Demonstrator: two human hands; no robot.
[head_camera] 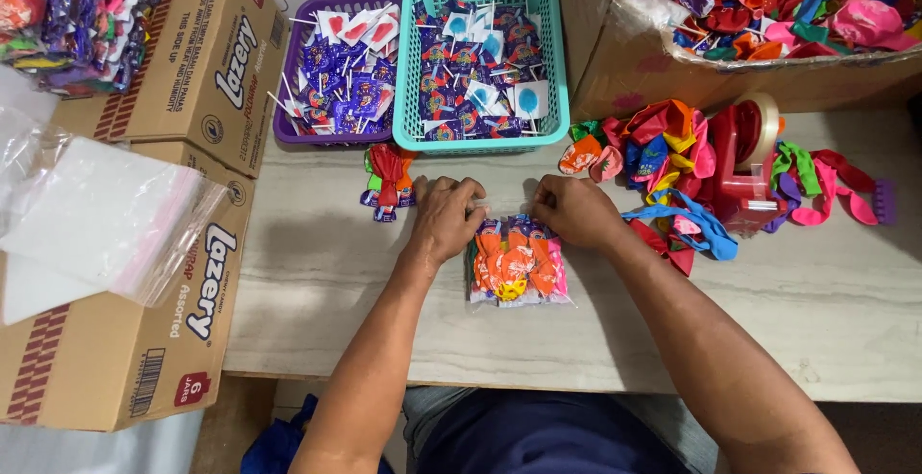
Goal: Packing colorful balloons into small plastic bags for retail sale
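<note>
Your two hands meet at the top edge of a small clear plastic packet (516, 263) lying flat on the pale, wood-grained desk (317, 282). Your left hand (447, 217) pinches the upper left corner and your right hand (574, 211) pinches the upper right, fingers curled down onto the thin film. The packet is glossy and crinkled, stuffed with soft orange, pink and yellow balloons, and sits midway between your forearms, just below the baskets.

Two slatted plastic baskets stand beyond it: a purple basket (288, 99) and a teal basket (555, 71), both filled with wrapped lollipops on white sticks. A small wrapped bundle (387, 181) of red and green lies just left of your left hand. To your right, a loose heap of limp balloons (653, 152) surrounds one red tape dispenser (744, 171). A stack of clear zip bags (96, 219) rests on cardboard boxes (144, 359) at the left.
</note>
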